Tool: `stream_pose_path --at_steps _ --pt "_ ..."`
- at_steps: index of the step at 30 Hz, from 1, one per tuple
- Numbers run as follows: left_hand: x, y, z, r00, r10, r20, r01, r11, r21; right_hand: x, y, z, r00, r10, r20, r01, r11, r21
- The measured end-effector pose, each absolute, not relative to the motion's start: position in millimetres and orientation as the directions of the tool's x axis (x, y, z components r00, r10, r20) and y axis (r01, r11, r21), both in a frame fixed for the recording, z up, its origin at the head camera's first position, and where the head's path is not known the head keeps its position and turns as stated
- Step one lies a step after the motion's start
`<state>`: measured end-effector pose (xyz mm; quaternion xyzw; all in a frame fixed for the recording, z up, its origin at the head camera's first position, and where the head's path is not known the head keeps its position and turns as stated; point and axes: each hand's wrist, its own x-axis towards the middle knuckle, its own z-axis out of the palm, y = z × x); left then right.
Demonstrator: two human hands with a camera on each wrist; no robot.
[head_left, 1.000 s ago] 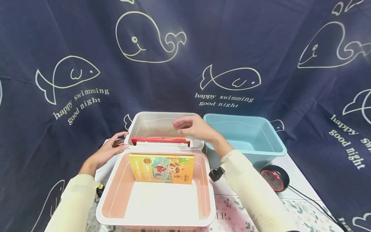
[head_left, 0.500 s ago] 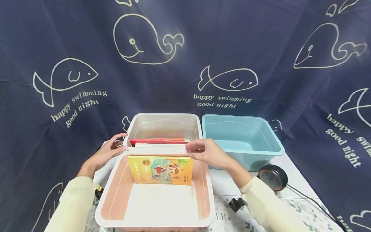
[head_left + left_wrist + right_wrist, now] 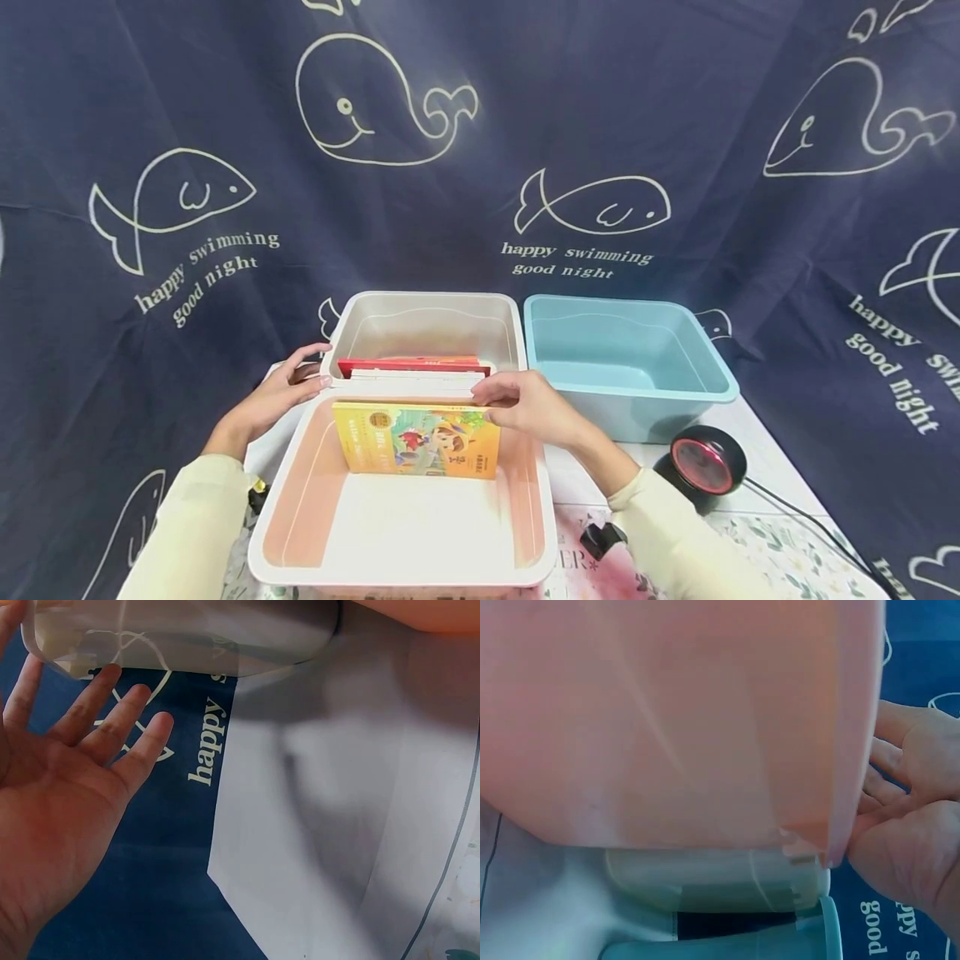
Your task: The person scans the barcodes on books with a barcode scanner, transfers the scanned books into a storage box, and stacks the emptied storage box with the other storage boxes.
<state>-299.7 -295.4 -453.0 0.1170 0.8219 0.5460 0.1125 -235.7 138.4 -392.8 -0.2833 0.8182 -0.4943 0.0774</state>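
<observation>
A yellow picture book (image 3: 416,442) stands upright in the pink bin (image 3: 292,500), leaning toward its far wall, with a cartoon cover facing me. At its top right corner, my right hand (image 3: 528,407) pinches the book, thumb before the cover and fingers behind. The right wrist view catches the right hand (image 3: 915,795) beyond the pink bin's rim, fingertips hidden. My left hand (image 3: 266,402) touches the left rim of the grey bin (image 3: 427,308); its fingers spread straight in the left wrist view. White and red books (image 3: 412,364) stand against the grey bin's near wall.
To the right of the grey bin stands a blue bin (image 3: 630,383). A round black device (image 3: 705,462) with a red-lit face and a cable sits on the table to the right. Behind everything hangs a dark blue whale-print curtain (image 3: 450,217).
My right hand has come from above the grey bin down and toward me, to the yellow book's top right corner. The left hand stays on the grey bin's rim.
</observation>
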Motion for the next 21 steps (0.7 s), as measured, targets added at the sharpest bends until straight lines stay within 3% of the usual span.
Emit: stream_pose_path --at_steps 8,21 --pt "-302.4 -295.3 -456.0 -0.949 0.310 -0.053 0.071 0.376 0.924 -238.1 120.8 -396.7 -0.837 -0.536 0.115 -0.395 0.445 -0.804" --pt "-302.2 -295.3 -456.1 -0.951 0.303 -0.065 0.059 0.383 0.922 -238.9 97.7 -407.6 -0.829 -0.550 0.105 -0.417 0.483 -0.770"
